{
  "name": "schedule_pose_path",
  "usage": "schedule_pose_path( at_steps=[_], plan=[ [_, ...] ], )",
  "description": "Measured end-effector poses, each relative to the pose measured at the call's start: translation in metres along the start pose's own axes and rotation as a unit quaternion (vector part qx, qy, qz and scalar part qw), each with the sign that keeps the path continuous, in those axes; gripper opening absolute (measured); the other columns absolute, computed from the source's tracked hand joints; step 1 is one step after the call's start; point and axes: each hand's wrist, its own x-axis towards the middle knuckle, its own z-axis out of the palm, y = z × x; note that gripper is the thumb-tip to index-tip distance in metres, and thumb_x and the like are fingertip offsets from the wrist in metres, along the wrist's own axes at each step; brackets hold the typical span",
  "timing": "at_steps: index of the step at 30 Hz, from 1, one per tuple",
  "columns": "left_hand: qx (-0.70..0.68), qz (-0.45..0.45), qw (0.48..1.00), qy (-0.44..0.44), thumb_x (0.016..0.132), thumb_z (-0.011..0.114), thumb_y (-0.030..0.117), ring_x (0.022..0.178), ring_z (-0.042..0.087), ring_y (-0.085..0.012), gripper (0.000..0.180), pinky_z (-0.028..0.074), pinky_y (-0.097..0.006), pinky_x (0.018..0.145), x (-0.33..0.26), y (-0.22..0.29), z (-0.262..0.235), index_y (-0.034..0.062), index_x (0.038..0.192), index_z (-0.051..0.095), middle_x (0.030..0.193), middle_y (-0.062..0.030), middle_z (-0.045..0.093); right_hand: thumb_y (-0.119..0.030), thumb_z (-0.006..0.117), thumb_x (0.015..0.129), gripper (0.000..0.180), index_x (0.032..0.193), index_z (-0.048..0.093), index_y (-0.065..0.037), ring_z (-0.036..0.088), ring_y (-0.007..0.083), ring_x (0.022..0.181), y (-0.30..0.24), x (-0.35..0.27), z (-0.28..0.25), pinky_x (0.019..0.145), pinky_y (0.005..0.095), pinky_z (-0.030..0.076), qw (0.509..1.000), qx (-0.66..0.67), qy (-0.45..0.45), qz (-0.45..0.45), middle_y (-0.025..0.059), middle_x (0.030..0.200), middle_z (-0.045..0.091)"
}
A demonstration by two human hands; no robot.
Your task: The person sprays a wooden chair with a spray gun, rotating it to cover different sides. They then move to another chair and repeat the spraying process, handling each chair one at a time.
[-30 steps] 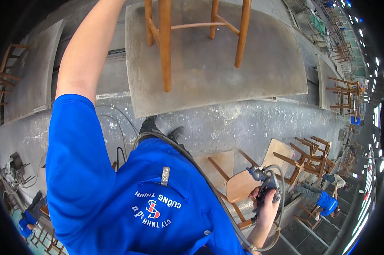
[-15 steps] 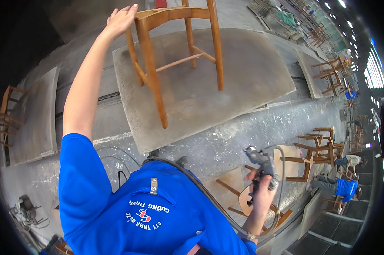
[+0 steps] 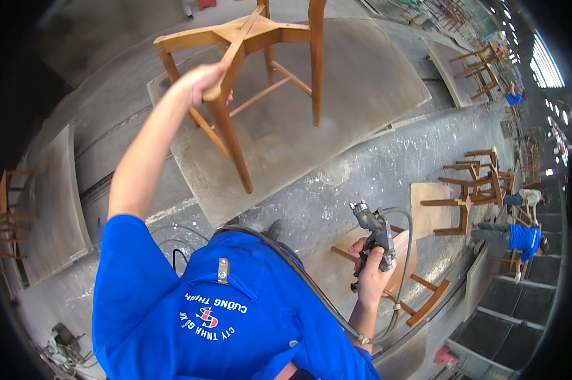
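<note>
Workshop floor: grey dusty concrete floor (image 3: pixel 387 171) runs from 9 to 3 o'clock, with open room between the board ahead of you and the stools at 3 o'clock.
Board: one grey flat board (image 3: pixel 336 114) lies at 12 o'clock; its near edge sits just ahead of your feet.
Stool frame: one wooden stool frame (image 3: pixel 254 76) stands on that board at 12 o'clock, four legs counted, tilted toward you.
Left hand: your left hand (image 3: pixel 206 82) is closed around the frame's near corner at 11 o'clock.
Right hand: your right hand (image 3: pixel 373 272) is gripping one grey spray gun (image 3: pixel 374 234) at 4 o'clock, well apart from the frame.
Hose: one dark hose (image 3: pixel 286 259) loops from the gun across your blue shirt.
Other stools: several stand at 3 o'clock and beneath the gun; the exact count is unclear.
Other people: two crouch near the 3 o'clock edge.
</note>
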Motion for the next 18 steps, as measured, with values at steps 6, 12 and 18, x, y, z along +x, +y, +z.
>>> schedule_pose_path(
  at_steps=[6,12,18],
  plan=[
    [0.029,0.107,0.987,0.113,0.101,0.05,0.051,0.064,0.059,-0.0155,0.067,0.053,-0.032,0.056,-0.026,-0.104,0.105,0.0009,0.144,0.039,0.087,-0.0089,0.059,-0.038,0.049,0.106,0.038,0.104,0.06,-0.001,0.06,0.0094,0.063,0.053,-0.027,-0.004,0.043,0.0202,0.037,0.985,-0.07,0.135,0.085,0.0049,0.076,0.062],
    [0.021,0.05,0.997,0.05,0.096,0.055,0.059,0.072,0.063,-0.0202,0.084,0.056,-0.035,0.061,-0.003,-0.097,0.119,-0.0039,0.147,0.031,0.098,-0.014,0.059,-0.058,0.048,0.1,0.061,0.117,0.055,0.0,0.065,0.0188,0.065,0.03,-0.091,-0.033,0.043,0.0229,0.041,0.932,0.17,0.297,0.115,0.0095,0.078,0.062],
    [0.078,0.035,0.993,0.083,0.089,0.05,0.075,0.066,0.067,-0.0235,0.095,0.056,-0.038,0.057,0.028,-0.085,0.128,-0.0128,0.124,0.051,0.084,-0.0174,0.064,-0.072,0.048,0.09,0.071,0.105,0.053,-0.003,0.065,0.0191,0.072,-0.004,-0.092,-0.047,0.043,0.0219,0.039,0.938,0.236,0.23,-0.11,0.0073,0.077,0.06]
  ],
)
